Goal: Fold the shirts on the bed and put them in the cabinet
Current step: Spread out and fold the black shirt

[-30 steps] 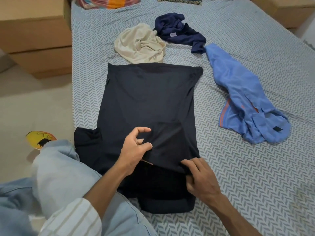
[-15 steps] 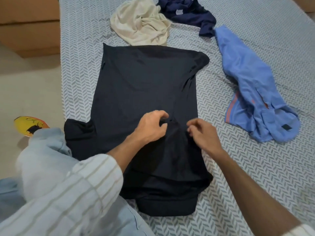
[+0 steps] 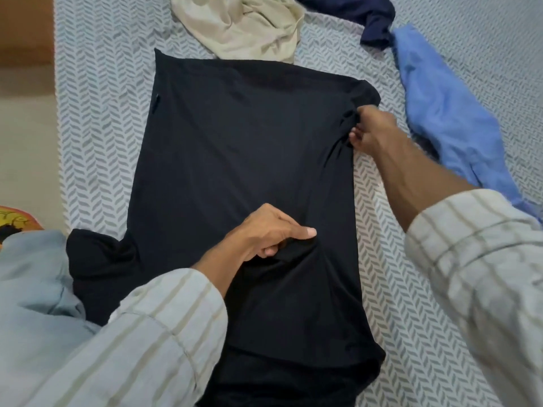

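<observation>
A black shirt lies spread flat on the bed, hem at the far end, one sleeve sticking out at the near left. My left hand pinches a fold of its cloth near the middle. My right hand grips the bunched cloth at the shirt's far right edge. A cream shirt lies crumpled just beyond the black one. A navy shirt and a light blue shirt lie crumpled to the right.
The bed's left edge runs beside a beige floor. A wooden cabinet stands at the far left. My knee in light jeans is at the near left, with a yellow object on the floor behind it.
My right hand has let go of the cloth near the middle and moved up to the shirt's far right edge. My left hand stays pinching the middle. The view has moved closer.
</observation>
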`<state>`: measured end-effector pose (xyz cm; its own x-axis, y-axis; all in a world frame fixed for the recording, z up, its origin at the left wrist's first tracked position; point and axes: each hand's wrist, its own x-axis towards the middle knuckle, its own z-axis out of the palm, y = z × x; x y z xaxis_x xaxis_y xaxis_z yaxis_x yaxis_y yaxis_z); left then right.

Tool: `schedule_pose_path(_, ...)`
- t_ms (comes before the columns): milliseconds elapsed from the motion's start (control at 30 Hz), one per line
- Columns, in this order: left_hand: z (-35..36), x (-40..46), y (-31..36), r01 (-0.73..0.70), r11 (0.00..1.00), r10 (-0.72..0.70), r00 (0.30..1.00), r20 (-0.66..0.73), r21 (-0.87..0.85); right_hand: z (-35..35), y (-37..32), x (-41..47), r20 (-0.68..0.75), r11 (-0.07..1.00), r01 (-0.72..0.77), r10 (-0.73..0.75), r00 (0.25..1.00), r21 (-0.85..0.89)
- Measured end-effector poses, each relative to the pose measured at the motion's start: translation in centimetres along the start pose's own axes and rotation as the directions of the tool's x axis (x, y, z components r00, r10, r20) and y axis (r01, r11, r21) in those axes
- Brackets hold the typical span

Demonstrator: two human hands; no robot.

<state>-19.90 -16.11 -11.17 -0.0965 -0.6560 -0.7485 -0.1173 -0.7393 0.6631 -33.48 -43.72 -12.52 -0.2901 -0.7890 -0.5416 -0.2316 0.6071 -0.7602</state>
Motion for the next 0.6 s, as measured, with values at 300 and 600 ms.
schedule_pose_path(300,-1.0,1.2,0.6,0.104,0.994,-0.108,0.987,0.119,0.036,3.5,-4.7,-1.1,-0.19,0.928,0.359,-0.371,0.909,-0.098)
schedule_pose_path(600,-1.5,1.8,0.0,0.083,0.997,-0.082,0.988,0.134,-0.003,11.3,-4.0,-3.3,0.158,0.87,0.443,-0.417,0.895,-0.215)
